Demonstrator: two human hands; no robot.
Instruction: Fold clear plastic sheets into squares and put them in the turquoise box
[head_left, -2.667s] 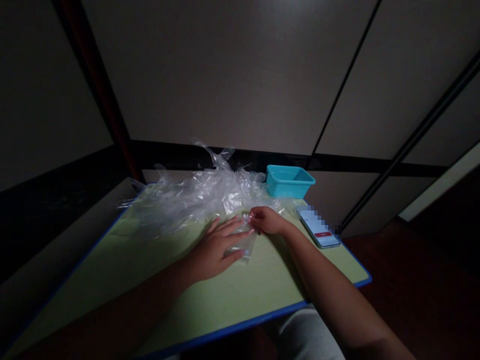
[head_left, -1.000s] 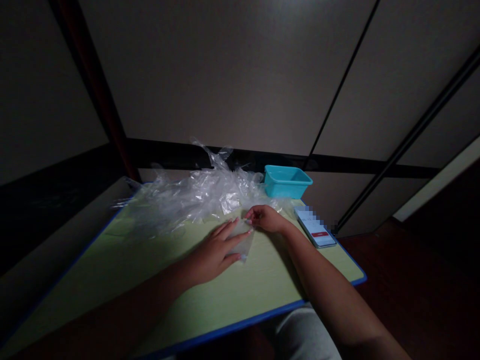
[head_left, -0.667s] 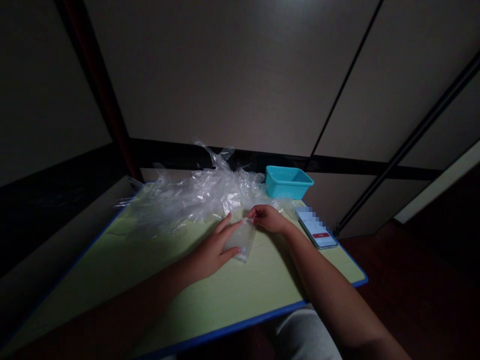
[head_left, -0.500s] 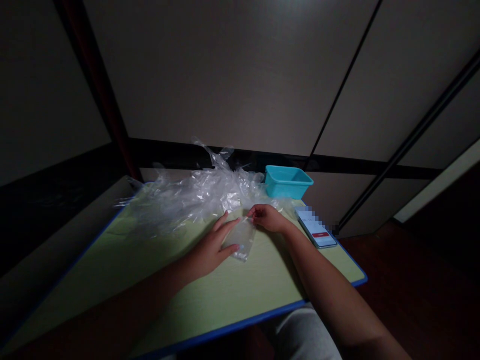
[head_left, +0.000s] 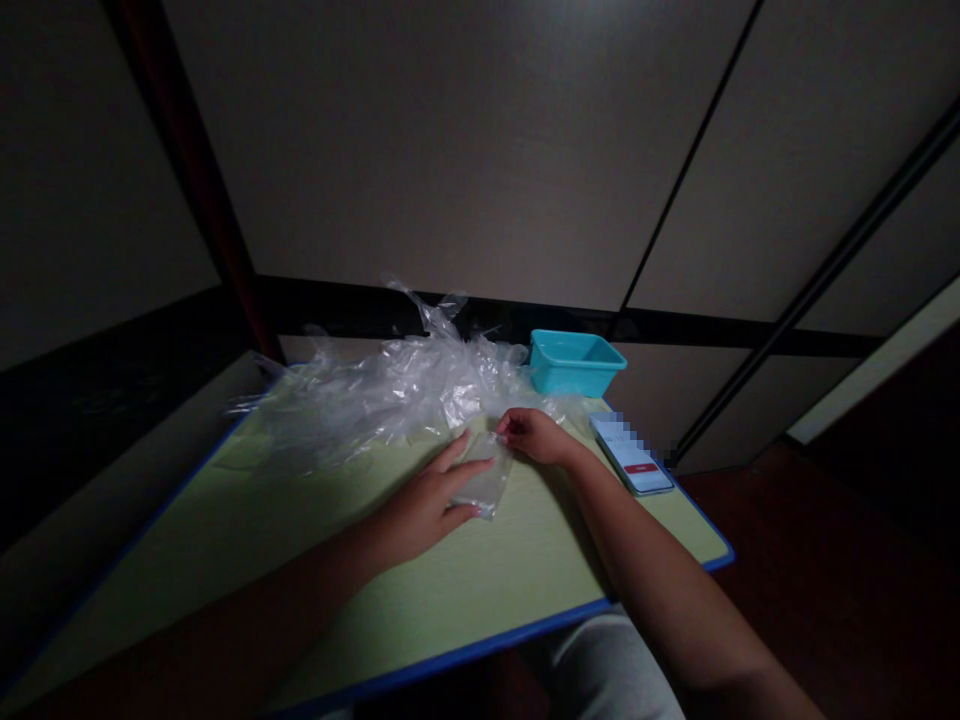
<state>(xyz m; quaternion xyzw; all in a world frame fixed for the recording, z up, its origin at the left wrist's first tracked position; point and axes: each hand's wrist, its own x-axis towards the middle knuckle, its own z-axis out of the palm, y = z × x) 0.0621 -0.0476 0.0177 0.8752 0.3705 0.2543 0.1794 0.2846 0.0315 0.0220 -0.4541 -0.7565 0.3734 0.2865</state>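
A small clear plastic bag (head_left: 486, 487) lies flat on the light green table (head_left: 420, 620) in front of me. My left hand (head_left: 435, 500) rests at its left side, fingers spread, with fingertips touching the bag's surface and lower edge. At the bag's upper right corner, my right hand (head_left: 531, 436) pinches the film between thumb and fingers. Just beyond both hands spreads a loose heap of clear plastic bags (head_left: 405, 385), crumpled and shiny.
A turquoise plastic basket (head_left: 576, 378) stands at the back right beside the heap. Right of my right forearm lies a phone (head_left: 634, 465) with its screen lit. The table has a blue edge (head_left: 480, 645), and a panelled wall (head_left: 450, 150) rises behind it.
My left hand has slid slightly toward me along the bag, its thumb now near the bag's lower edge. The right hand keeps its pinch at the corner.
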